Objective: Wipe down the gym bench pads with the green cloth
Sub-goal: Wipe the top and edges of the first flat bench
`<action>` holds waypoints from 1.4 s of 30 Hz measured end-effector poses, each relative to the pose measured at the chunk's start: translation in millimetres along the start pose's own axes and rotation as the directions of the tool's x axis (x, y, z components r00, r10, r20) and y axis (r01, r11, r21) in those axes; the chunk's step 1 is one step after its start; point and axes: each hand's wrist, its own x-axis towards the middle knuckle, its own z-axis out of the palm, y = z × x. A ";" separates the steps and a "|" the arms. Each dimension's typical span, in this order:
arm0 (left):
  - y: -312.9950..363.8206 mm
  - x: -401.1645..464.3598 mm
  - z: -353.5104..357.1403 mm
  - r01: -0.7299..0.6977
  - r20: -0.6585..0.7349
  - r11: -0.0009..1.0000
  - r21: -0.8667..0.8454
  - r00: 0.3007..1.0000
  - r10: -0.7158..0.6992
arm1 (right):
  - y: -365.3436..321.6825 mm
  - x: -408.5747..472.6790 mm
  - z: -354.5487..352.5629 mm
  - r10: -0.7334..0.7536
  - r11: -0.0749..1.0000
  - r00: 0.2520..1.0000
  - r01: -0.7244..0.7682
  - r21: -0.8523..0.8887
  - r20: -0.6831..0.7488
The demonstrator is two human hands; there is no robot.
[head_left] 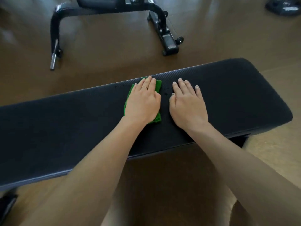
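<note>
Brown floor (114, 51), black textured bench pad (228, 95) across it. Your left hand (143, 101) presses flat, fingers together, on folded green cloth (158, 86) mid-pad; right hand (189, 105) flat beside, fingers spread.

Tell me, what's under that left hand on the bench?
A green cloth lies flat beneath the left hand, on the black bench pad. Its edges show around the hand; the middle is covered. The right hand rests on bare pad.
</note>
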 end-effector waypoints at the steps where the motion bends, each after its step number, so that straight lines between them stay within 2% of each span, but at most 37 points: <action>1: 3.1 -10.0 0.0 0.027 -0.001 1.000 -0.010 1.000 -0.027 | 2.7 -0.7 -0.4 -0.014 1.000 1.000 0.014 0.002 0.010; 7: 52.2 -108.2 11.6 0.256 0.001 0.967 -0.008 0.967 -0.256 | 8.5 -0.8 -3.8 -0.079 0.996 0.996 0.078 0.036 0.039; 11: 78.8 -121.3 21.0 0.354 -0.053 0.935 -0.005 0.934 -0.354 | 9.9 1.8 -7.8 -0.084 0.994 0.993 0.077 0.080 0.078; 16: 53.7 -78.8 16.3 0.321 -0.056 0.946 -0.052 0.945 -0.323 | 10.5 7.9 -6.8 -0.097 0.990 0.992 0.088 0.114 0.079; 23: 45.7 -28.5 10.1 0.328 -0.010 0.943 -0.047 0.944 -0.329 | 10.9 2.9 -2.7 -0.098 0.989 0.995 0.097 0.113 0.006; 28: 53.6 -94.3 8.3 0.146 0.051 0.989 0.028 0.988 -0.147 | 14.9 1.0 -1.7 -0.093 0.988 0.995 0.098 0.119 -0.043; 31: 31.3 -86.9 2.7 0.066 0.067 0.998 -0.005 0.996 -0.065 | 10.5 2.7 1.1 -0.077 0.991 0.995 0.083 0.105 -0.062; 38: -32.5 23.9 -3.7 0.174 0.007 0.982 -0.076 0.985 -0.174 | 5.6 4.7 2.7 -0.015 0.997 0.997 0.020 0.068 -0.073; 42: -29.2 2.6 -4.1 0.168 0.003 0.981 -0.093 0.986 -0.168 | 7.0 3.8 4.5 -0.007 1.000 0.999 0.008 0.026 -0.039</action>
